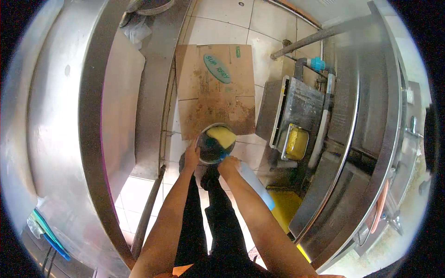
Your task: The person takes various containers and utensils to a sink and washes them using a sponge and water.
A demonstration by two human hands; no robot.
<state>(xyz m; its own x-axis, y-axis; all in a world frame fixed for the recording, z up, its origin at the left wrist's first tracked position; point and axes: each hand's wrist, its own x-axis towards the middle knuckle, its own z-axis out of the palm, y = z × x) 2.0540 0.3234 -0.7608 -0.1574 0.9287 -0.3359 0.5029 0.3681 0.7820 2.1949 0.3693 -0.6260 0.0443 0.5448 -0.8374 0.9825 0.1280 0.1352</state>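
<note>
A round metal bowl [201,153] is low before me, above the floor at the near edge of a flattened cardboard sheet. Dark contents fill it, with a yellow piece [222,136], perhaps a sponge or cloth, at its far right side. My left hand [192,156] grips the bowl's left rim. At the near right rim is my right hand [229,165], its fingers curled. From that hand a flat light-blue object [257,184] stretches down and right, and a small bright-blue part shows by its fingertips. Whether this hand also grips the rim is unclear.
The stained cardboard sheet [215,100] lies on white floor tiles [222,29]. To the right, a metal box [302,99] carries a clear tub [295,142] with yellow contents, beneath pipes and a steel sink unit [365,104]. A steel counter [64,104] borders the left.
</note>
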